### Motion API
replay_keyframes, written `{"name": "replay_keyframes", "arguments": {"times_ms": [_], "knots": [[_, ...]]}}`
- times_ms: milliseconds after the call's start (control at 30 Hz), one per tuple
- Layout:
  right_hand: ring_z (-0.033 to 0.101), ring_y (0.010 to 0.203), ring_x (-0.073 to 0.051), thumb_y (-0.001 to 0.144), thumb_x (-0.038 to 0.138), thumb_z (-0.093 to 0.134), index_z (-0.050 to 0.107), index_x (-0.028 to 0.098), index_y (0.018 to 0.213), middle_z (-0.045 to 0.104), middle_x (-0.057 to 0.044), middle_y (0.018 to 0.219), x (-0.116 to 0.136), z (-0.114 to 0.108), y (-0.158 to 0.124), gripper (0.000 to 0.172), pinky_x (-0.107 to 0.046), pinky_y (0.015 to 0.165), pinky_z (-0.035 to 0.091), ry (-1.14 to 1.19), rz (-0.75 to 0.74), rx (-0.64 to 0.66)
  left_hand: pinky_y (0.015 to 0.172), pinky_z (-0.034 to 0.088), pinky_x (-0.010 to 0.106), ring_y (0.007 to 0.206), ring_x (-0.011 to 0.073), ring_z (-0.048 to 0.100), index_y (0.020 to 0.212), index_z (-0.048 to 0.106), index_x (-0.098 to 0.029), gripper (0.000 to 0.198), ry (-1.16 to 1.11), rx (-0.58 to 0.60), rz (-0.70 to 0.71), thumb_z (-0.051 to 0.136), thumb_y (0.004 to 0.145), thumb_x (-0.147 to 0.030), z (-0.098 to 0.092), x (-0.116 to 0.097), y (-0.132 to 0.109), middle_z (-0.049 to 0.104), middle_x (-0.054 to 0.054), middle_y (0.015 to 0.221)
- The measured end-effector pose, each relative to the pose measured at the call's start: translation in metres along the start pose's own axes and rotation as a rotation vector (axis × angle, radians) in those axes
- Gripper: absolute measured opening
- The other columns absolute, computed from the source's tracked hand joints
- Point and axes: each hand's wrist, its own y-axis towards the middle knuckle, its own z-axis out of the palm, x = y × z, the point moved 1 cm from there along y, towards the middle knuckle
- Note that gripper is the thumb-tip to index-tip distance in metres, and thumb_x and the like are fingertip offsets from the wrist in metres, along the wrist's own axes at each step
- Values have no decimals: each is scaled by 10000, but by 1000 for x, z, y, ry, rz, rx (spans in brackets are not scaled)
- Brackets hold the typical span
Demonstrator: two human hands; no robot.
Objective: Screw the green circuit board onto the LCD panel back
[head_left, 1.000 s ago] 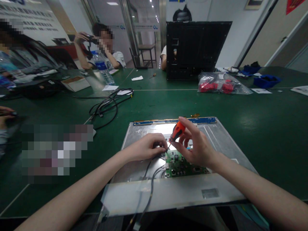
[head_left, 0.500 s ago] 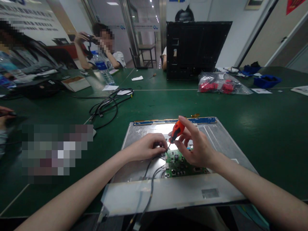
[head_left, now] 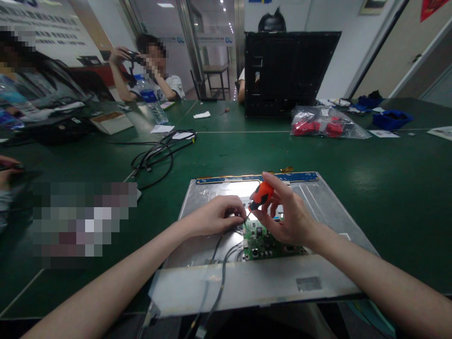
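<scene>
While glazing (head_left: 212, 52) stands behind, a green table (head_left: 399, 188) bears a metal panel (head_left: 328, 216).

Office-like electronics workroom: lettered wall (head_left: 52, 35), logoed glass doors (head_left: 212, 49), green table (head_left: 395, 188), circuit board (head_left: 261, 245).

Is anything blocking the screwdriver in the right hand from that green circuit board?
Nothing visible does: the screwdriver slants from the right hand toward the far left corner of the circuit board. The left hand sits close beside the screwdriver's tip; contact is too small to tell.
</scene>
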Motion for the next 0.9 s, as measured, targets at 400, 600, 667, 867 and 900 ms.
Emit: {"name": "replay_keyframes", "arguments": {"times_ms": [400, 600, 667, 867, 900], "knots": [[635, 544, -116, 984, 155, 605, 233, 332, 1640, 703, -13, 933, -1, 2, -1, 775, -216, 437, 499, -12, 25, -23, 749, 463, 306, 807, 182, 605, 870, 689, -188, 66, 1, -7, 1, 636, 910, -192, 0, -1, 0, 683, 18, 871], [642, 529, -129, 976, 173, 615, 208, 324, 1649, 669, 8, 856, -2, 0, -2, 800, -213, 415, 487, -13, 97, -7, 735, 452, 300, 785, 178, 593, 858, 685, -189, 71, 3, -3, 0, 641, 912, -201, -1, 0, 0, 668, 12, 839], [656, 546, -130, 976, 154, 594, 184, 314, 1655, 695, -22, 920, -1, 0, -2, 809, -215, 422, 500, 13, 88, 7, 738, 452, 301, 785, 178, 592, 869, 688, -191, 68, 3, -6, -2, 639, 915, -201, 0, 0, 0, 669, 10, 839], [660, 569, -111, 971, 98, 559, 191, 308, 1647, 725, -72, 1053, 0, 1, -2, 798, -199, 443, 513, 34, 73, 16, 719, 457, 290, 776, 176, 599, 859, 678, -189, 81, -4, -2, -8, 630, 920, -210, 0, 0, 0, 678, 15, 857], [654, 565, -107, 971, 97, 564, 198, 305, 1644, 720, -59, 1026, 0, 1, -2, 794, -192, 440, 506, 32, 75, 12, 721, 456, 288, 777, 175, 597, 852, 676, -188, 82, -3, -4, -9, 631, 917, -209, 0, 0, 0, 677, 14, 854]]}}
